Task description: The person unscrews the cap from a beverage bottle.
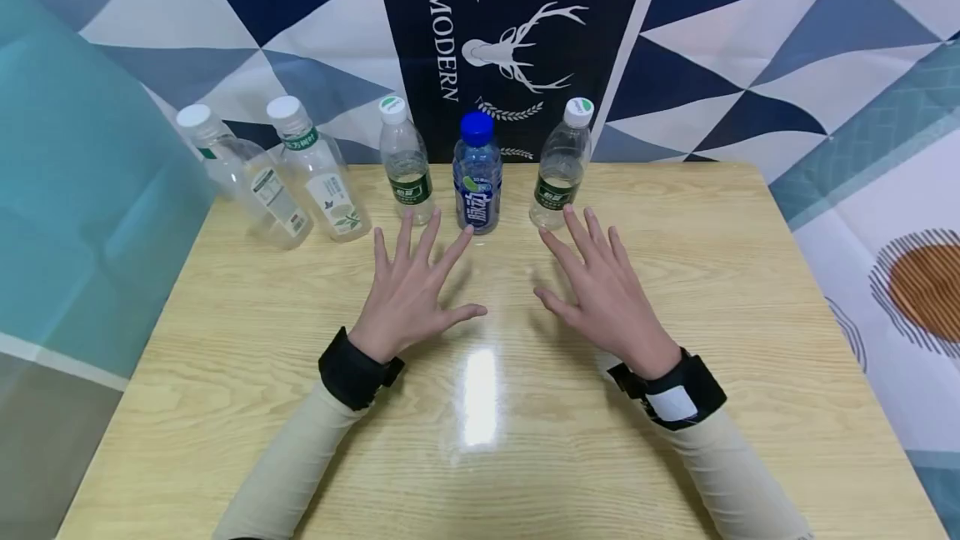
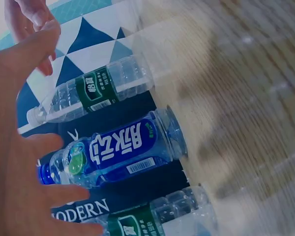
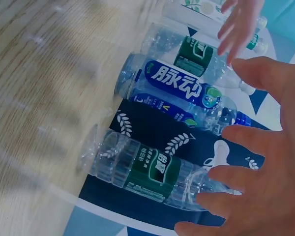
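Note:
My left hand [image 1: 410, 290] hovers over the table with its fingers spread, holding nothing. Its fingertips overlap the foot of a clear water bottle [image 1: 408, 157] with a green label in the head view. My right hand [image 1: 600, 286] is spread the same way, fingertips close before another green-labelled water bottle [image 1: 561, 163]. Between these two stands a blue-capped drink bottle [image 1: 477, 177] with a blue label. Farther left are two white-capped clear bottles, one with a white-and-green label [image 1: 324, 173] and one outermost [image 1: 251, 182]. In the right wrist view the blue-labelled bottle [image 3: 172, 91] shows upright on the table.
The bottles line the back edge of a wooden table [image 1: 247, 407]. Behind them hangs a patterned cloth [image 1: 315, 15] with a dark panel bearing a deer head. Teal cloth [image 1: 90, 173] borders the left side, and a light patterned cloth [image 1: 862, 248] the right.

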Motion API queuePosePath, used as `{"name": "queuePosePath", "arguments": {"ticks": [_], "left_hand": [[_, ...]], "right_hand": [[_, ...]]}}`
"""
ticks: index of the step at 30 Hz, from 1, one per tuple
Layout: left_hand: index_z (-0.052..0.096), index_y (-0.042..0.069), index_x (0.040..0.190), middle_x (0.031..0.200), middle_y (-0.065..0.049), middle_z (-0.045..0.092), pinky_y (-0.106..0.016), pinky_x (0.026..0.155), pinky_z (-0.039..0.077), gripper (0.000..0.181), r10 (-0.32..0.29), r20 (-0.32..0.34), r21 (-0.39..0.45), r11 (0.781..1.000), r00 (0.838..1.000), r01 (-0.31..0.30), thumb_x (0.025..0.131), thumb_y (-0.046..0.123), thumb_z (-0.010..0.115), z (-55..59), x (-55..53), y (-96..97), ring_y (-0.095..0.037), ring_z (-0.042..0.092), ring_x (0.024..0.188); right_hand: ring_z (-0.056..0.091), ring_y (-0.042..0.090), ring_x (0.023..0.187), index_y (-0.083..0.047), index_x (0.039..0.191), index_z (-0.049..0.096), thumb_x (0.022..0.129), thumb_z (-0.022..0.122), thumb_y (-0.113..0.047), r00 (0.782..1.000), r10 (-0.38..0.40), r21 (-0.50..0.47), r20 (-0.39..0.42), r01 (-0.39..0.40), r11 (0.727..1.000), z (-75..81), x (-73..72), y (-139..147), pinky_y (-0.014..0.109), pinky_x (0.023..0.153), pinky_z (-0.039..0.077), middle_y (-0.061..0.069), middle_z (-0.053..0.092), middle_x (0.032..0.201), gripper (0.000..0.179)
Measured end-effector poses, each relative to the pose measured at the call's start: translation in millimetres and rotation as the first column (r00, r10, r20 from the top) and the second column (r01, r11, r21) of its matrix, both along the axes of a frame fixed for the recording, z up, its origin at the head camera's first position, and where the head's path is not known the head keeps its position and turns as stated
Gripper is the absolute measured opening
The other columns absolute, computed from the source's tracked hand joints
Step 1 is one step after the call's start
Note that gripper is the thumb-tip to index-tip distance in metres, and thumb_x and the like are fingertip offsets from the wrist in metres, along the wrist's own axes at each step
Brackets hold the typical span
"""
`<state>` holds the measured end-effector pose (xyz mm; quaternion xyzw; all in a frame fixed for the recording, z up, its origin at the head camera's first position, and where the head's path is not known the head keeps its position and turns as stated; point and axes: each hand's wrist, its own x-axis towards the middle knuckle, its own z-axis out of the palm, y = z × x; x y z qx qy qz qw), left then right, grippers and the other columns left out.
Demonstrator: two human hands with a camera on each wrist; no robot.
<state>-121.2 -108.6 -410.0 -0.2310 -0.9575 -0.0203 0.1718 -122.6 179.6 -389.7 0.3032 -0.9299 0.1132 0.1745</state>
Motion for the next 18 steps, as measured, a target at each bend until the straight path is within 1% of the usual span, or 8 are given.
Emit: {"name": "queuePosePath", "arguments": {"ticks": [4, 6, 8, 10, 13, 15, 16, 18], "left_hand": [[0.035, 0.020, 0.150, 0.148, -0.017, 0.031, -0.055, 0.102, 0.022, 0.098, -0.049, -0.148, 0.204, 0.976, 0.988, 0.079, 0.073, 0.078, 0.049, 3.9, -1.3, -4.3, -0.035, 0.022, 0.136], [0.047, 0.011, 0.140, 0.138, -0.016, 0.044, -0.047, 0.099, 0.032, 0.086, -0.059, -0.254, 0.330, 0.933, 0.965, 0.144, 0.075, 0.065, 0.059, 7.5, -1.4, -6.6, -0.031, 0.038, 0.126], [0.055, 0.002, 0.127, 0.126, -0.016, 0.053, -0.042, 0.093, 0.039, 0.069, -0.037, -0.353, 0.463, 0.861, 0.935, 0.209, 0.077, 0.048, 0.066, 12.4, -1.2, -10.9, -0.029, 0.049, 0.115], [0.059, -0.005, 0.112, 0.112, -0.017, 0.059, -0.040, 0.087, 0.044, 0.051, 0.041, -0.430, 0.604, 0.755, 0.902, 0.254, 0.078, 0.032, 0.068, 19.6, -0.5, -19.3, -0.028, 0.055, 0.102], [0.056, -0.013, 0.098, 0.099, -0.021, 0.059, -0.041, 0.080, 0.047, 0.033, 0.248, -0.447, 0.802, 0.536, 0.860, 0.262, 0.076, 0.009, 0.067, 35.7, 1.7, -42.0, -0.029, 0.055, 0.092], [0.054, -0.013, 0.098, 0.099, -0.020, 0.057, -0.040, 0.080, 0.047, 0.029, 0.413, -0.370, 0.900, 0.380, 0.833, 0.211, 0.076, 0.002, 0.065, 46.1, 2.4, -63.8, -0.027, 0.053, 0.093], [0.053, -0.013, 0.100, 0.103, -0.019, 0.055, -0.039, 0.083, 0.045, 0.029, 0.478, -0.314, 0.933, 0.317, 0.820, 0.173, 0.077, 0.000, 0.064, 49.5, 2.5, -76.1, -0.025, 0.052, 0.096], [0.051, -0.010, 0.110, 0.112, -0.016, 0.052, -0.036, 0.089, 0.040, 0.036, 0.565, -0.202, 0.970, 0.226, 0.800, 0.086, 0.078, 0.000, 0.064, 51.5, 0.5, -100.9, -0.021, 0.048, 0.106]], "right_hand": [[0.036, 0.036, 0.127, -0.006, 0.124, 0.061, 0.085, 0.063, -0.039, 1.000, 0.021, -0.088, 0.000, -0.021, 0.996, -0.4, 0.0, -4, 0.051, 0.097, 0.034, 0.021, 0.040, 0.140, 0.052], [0.051, 0.030, 0.110, -0.005, 0.110, 0.066, 0.084, 0.064, -0.032, 1.000, 0.026, -0.140, 0.000, -0.025, 0.990, -1.0, 1.4, -4, 0.046, 0.083, 0.046, 0.017, 0.053, 0.123, 0.038], [0.057, 0.023, 0.089, -0.005, 0.095, 0.067, 0.083, 0.065, -0.025, 1.000, 0.026, -0.184, -0.006, -0.027, 0.983, -1.4, 3.2, -4, 0.038, 0.067, 0.049, 0.011, 0.059, 0.104, 0.023], [0.056, 0.017, 0.074, -0.008, 0.083, 0.066, 0.082, 0.066, -0.021, 1.000, 0.027, -0.210, -0.011, -0.028, 0.977, -1.6, 4.5, -4, 0.032, 0.058, 0.047, 0.005, 0.059, 0.087, 0.013], [0.050, 0.011, 0.061, -0.013, 0.072, 0.060, 0.082, 0.065, -0.020, 1.000, 0.026, -0.226, -0.010, -0.028, 0.974, -0.8, 4.8, -4, 0.027, 0.051, 0.041, 0.000, 0.055, 0.072, 0.013], [0.047, 0.010, 0.057, -0.015, 0.068, 0.056, 0.082, 0.065, -0.021, 1.000, 0.025, -0.228, -0.006, -0.026, 0.973, 0.3, 4.1, -5, 0.025, 0.050, 0.039, -0.002, 0.053, 0.068, 0.018], [0.045, 0.009, 0.055, -0.016, 0.067, 0.054, 0.082, 0.065, -0.022, 1.000, 0.025, -0.229, -0.004, -0.026, 0.973, 0.6, 3.7, -6, 0.025, 0.049, 0.038, -0.002, 0.052, 0.067, 0.019], [0.043, 0.009, 0.052, -0.017, 0.066, 0.053, 0.082, 0.064, -0.022, 1.000, 0.027, -0.227, -0.004, -0.027, 0.974, 0.7, 2.7, -8, 0.025, 0.047, 0.036, -0.003, 0.051, 0.065, 0.021]]}}
